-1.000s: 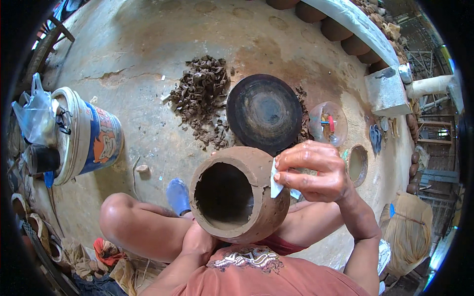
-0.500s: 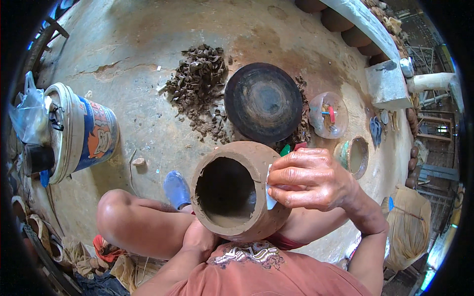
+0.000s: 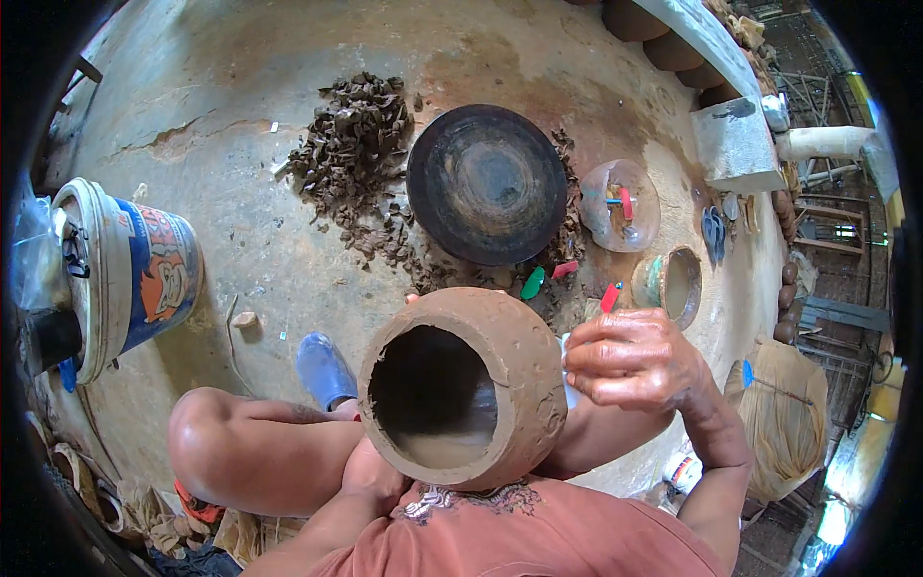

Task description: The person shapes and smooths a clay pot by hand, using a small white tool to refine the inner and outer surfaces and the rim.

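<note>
Round clay pot (image 3: 500,346) held up near the body, between the knees, mouth open toward the camera, long axis running from the lap up toward the viewer. Right hand (image 3: 630,361) pressed against the right wall of the pot, fingers (image 3: 601,337) curled closed around a small white piece (image 3: 569,385), perhaps cloth or a scraper, touching the clay. Pot lying directly left of those fingers, in contact. Left hand (image 3: 370,476) under the near side of the pot, mostly hidden; grip not possible to tell. Inside the pot: dark, empty as far as visible, smooth pale floor.

Farther on the ground: dark round disc (image 3: 486,183), heap of clay scraps (image 3: 351,154) to its left. Clear bowl (image 3: 620,204) at far right with small coloured tools inside. Small cup (image 3: 670,284) beside it, muddy liquid within. White bucket (image 3: 125,274) at left, lying tilted.
</note>
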A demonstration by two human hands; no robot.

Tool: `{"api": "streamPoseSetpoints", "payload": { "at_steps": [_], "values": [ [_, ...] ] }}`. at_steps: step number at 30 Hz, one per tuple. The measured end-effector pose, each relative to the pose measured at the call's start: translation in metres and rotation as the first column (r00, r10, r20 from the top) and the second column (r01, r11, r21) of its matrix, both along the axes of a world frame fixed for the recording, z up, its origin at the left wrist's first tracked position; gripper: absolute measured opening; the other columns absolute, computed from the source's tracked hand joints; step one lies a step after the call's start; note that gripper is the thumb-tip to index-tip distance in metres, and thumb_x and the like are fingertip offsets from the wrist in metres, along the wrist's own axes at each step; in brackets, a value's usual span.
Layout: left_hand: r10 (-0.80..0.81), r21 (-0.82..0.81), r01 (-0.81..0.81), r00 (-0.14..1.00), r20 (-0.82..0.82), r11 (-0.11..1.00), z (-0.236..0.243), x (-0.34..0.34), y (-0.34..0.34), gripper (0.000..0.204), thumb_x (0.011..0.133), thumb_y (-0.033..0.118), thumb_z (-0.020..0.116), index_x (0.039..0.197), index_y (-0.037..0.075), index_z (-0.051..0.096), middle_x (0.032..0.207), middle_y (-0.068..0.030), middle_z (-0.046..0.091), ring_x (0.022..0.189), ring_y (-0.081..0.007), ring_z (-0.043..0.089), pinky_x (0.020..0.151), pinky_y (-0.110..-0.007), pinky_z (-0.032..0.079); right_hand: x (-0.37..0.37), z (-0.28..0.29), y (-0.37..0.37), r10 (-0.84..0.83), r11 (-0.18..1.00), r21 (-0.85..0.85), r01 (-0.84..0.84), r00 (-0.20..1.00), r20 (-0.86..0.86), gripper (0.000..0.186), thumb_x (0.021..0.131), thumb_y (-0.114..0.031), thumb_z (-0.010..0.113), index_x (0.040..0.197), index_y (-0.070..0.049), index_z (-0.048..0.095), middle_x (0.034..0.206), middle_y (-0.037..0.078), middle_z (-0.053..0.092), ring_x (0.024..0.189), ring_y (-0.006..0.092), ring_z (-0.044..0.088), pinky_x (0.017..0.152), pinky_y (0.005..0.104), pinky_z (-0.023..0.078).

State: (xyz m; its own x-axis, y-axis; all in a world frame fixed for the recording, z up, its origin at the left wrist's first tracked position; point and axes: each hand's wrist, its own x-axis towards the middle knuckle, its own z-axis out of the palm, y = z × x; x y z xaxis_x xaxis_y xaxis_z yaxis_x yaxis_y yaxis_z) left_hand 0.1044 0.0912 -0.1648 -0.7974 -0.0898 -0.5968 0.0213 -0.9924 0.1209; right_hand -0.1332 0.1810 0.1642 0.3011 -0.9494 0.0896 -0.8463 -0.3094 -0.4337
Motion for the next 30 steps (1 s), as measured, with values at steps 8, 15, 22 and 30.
{"api": "streamPoseSetpoints", "payload": {
  "at_steps": [8,15,22,30],
  "values": [
    [0.060,-0.050,-0.060,0.998,-0.003,0.997,-0.004,-0.008,-0.024,0.082,0.107,0.071,0.049,0.163,0.010,0.049,0.158,-0.0159,0.058,0.140,-0.0358,0.061,0.122,-0.056,0.048,-0.045,-0.038,0.020,-0.409,0.889,0.166,0.428,0.902,-0.136,0.013,0.082,-0.001,0.077,0.092,-0.005,0.071,0.103,0.011,0.077,0.093,0.0349,0.075,0.078,0.0469,0.060],
    [0.090,-0.060,-0.091,0.996,-0.023,0.994,-0.001,-0.017,-0.024,0.081,0.108,0.070,0.049,0.162,0.009,0.050,0.157,-0.0162,0.059,0.139,-0.0359,0.062,0.122,-0.056,0.048,-0.058,-0.035,-0.037,-0.500,0.847,0.121,0.518,0.853,-0.151,0.026,0.086,0.006,0.067,0.106,-0.004,0.081,0.095,0.016,0.074,0.089,0.0365,0.076,0.080,0.0464,0.061],
    [0.110,-0.055,-0.112,0.993,-0.039,0.992,-0.002,-0.023,-0.017,0.080,0.108,0.069,0.049,0.162,0.009,0.051,0.156,-0.0164,0.060,0.138,-0.0359,0.062,0.121,-0.056,0.048,0.010,-0.045,-0.167,-0.007,0.981,0.192,-0.020,0.990,0.139,0.026,0.076,0.001,0.072,0.102,-0.002,0.077,0.095,0.017,0.074,0.095,0.0399,0.074,0.082,0.0478,0.060],
    [0.092,-0.024,-0.094,0.994,-0.061,0.995,-0.002,-0.036,-0.008,0.079,0.108,0.068,0.050,0.161,0.009,0.052,0.155,-0.0167,0.061,0.137,-0.0360,0.063,0.121,-0.056,0.049,0.005,-0.023,-0.162,-0.054,0.940,0.341,0.013,0.992,0.112,0.025,0.074,-0.001,0.074,0.099,-0.004,0.076,0.095,0.016,0.073,0.093,0.0409,0.073,0.080,0.0492,0.059]
  ]
}}
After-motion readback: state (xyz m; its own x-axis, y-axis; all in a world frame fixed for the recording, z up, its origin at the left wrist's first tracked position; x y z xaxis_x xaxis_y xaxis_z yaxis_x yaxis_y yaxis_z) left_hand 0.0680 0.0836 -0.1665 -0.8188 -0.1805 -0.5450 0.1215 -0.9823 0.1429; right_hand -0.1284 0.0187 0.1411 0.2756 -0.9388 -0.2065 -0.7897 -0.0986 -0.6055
